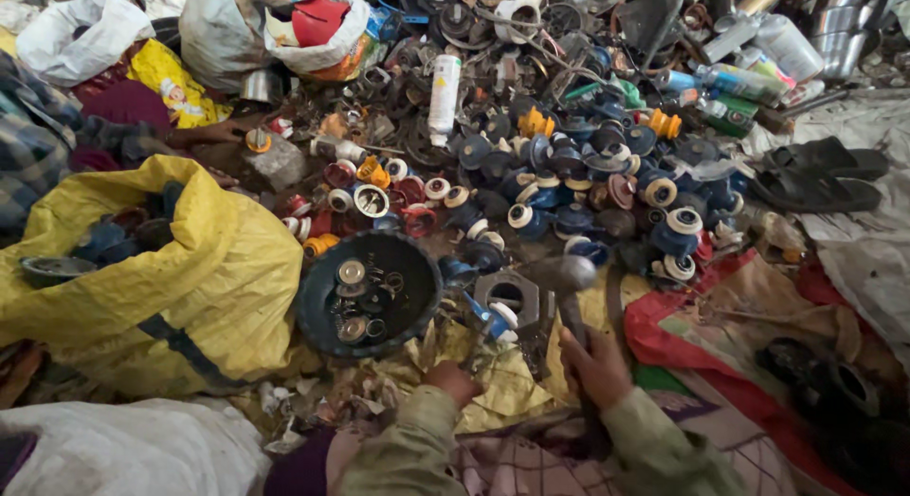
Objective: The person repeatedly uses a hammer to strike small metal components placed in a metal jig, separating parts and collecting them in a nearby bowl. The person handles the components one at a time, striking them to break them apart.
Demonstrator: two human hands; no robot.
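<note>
My right hand (pixel 597 368) grips the handle of a hammer (pixel 561 274), whose blurred metal head hovers over a large hexagonal metal nut (pixel 512 295) on the ground. My left hand (pixel 453 380) is beside that nut, its fingers closed near a small blue and white plastic part (pixel 497 316); what it grips is unclear. Both sleeves are olive green. A round black bowl (pixel 320 306) with several small metal rings and discs sits just left of the nut.
A heap of blue, red, orange and white plastic caps and reels (pixel 578 188) covers the ground ahead. A yellow sack (pixel 204 268) stands at left, white sacks (pixel 223 31) behind. Black sandals (pixel 820 174) lie right. Another person's hand (pixel 220 131) rests far left.
</note>
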